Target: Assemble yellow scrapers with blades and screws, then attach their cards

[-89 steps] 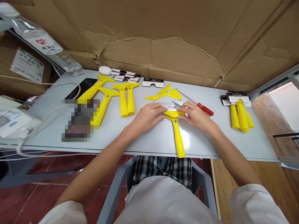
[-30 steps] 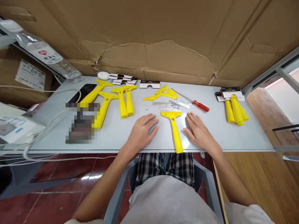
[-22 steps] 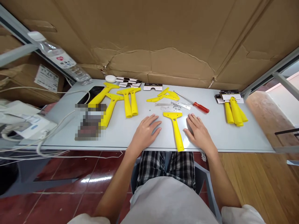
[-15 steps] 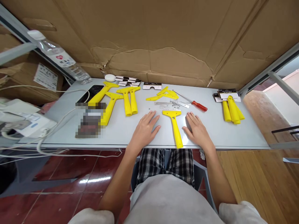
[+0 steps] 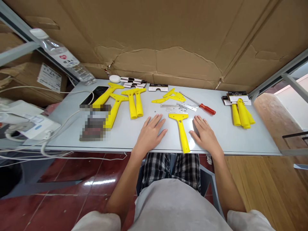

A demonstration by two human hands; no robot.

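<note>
My left hand [image 5: 152,133] lies flat on the grey table [image 5: 125,138], fingers apart and holding nothing. My right hand [image 5: 204,134] rests flat too, to the right of a yellow scraper handle [image 5: 183,134] that lies between both hands without touching either. Beyond the handle are thin metal blades [image 5: 190,106] and a small pile of screws [image 5: 181,107]. Several yellow triangular pieces [image 5: 178,96] lie behind them. A screwdriver with a red grip [image 5: 207,109] is beyond my right hand. More yellow handles [image 5: 132,104] lie to the left.
Yellow handles with black and white cards [image 5: 243,114] lie at the right. At the left are a plastic bottle [image 5: 64,57], a white power strip [image 5: 38,122], cables and a dark phone [image 5: 99,92]. Cardboard [image 5: 168,38] stands behind; cards [image 5: 158,87] lie before it.
The camera view has shifted slightly, so things appear a little farther right. Both hands stay flat in the same places on the table.
</note>
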